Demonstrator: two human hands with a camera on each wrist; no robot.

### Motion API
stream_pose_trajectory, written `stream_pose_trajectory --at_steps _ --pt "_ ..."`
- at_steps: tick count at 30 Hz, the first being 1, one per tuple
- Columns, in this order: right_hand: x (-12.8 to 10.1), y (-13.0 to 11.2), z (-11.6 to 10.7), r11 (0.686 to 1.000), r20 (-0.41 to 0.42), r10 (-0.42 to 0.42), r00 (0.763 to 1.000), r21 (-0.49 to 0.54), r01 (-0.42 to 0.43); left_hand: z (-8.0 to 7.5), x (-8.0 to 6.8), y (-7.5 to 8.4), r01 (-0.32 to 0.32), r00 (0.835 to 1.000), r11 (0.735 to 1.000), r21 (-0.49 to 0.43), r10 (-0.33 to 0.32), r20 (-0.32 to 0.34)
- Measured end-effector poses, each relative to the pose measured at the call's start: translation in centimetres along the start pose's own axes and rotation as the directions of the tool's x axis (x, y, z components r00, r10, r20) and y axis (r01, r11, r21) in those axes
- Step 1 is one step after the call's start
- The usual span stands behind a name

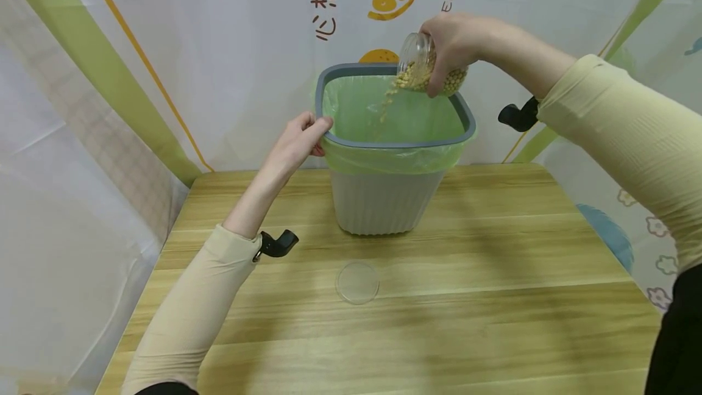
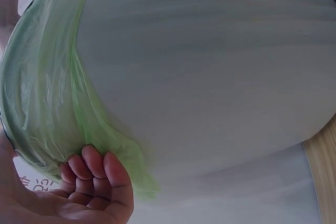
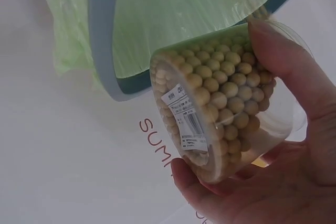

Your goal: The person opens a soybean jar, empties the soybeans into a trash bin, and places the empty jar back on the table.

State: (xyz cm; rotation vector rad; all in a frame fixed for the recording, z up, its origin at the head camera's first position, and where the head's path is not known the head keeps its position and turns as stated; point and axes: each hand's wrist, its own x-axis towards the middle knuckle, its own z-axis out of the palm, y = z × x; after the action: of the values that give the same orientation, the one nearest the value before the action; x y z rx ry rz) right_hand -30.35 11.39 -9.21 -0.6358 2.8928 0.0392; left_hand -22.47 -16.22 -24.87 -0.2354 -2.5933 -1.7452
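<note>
The left hand (image 1: 298,139) is seen at the left rim of the grey ribbed plastic waste bin (image 1: 384,200), its fingers curled over the blue-grey rim ring (image 1: 395,144) and the folded edge of the translucent green bin liner (image 1: 392,160); in the left wrist view the fingertips (image 2: 94,166) are pressed against the liner where it hangs over the bin's wall. The bin stands upright toward the back of the light wooden table (image 1: 493,297). In front of it, well apart, a round clear plastic lid (image 1: 358,283) lies flat on the table. Above the bin's right back corner, a clear plastic jar of yellow soybeans (image 1: 419,66) is gripped by the right hand (image 1: 452,47), thumb and fingers wrapped around its wall. The jar is tilted mouth-down to the left, and beans (image 1: 386,102) are falling into the liner.
</note>
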Motion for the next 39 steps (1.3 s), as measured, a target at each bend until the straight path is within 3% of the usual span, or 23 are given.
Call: stream_pose_trajectory --at_steps 39 --pt "-0.54 0.31 0.28 0.999 0.068 0.032 0.997 0.000 -0.032 -0.08 0.23 -0.27 0.004 1.000 0.999 -0.033 -0.004 0.006"
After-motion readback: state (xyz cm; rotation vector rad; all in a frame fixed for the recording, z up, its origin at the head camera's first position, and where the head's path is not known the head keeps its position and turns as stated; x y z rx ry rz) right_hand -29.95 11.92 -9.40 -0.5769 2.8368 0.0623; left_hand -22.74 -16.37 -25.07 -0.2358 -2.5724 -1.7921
